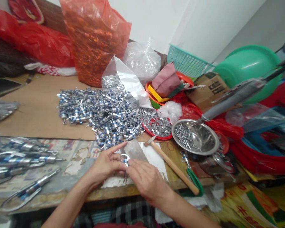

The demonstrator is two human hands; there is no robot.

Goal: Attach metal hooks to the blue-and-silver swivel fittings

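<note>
My left hand (104, 164) and my right hand (146, 179) meet at the near edge of the table, and together their fingertips pinch one small blue-and-silver metal piece with a hook (125, 159). It sits over a grey metal block (136, 150). Just behind lies a big heap of the same blue-and-silver pieces (99, 114). A wooden-handled hammer (172, 165) lies to the right of my right hand.
A steel bowl of pins (194, 136) and a red tray of small metal parts (156, 126) stand at the right. Finished pieces lie at the left (21, 155). Red plastic bags (95, 38), a teal basket (186, 63) and a green basin (248, 68) crowd the back.
</note>
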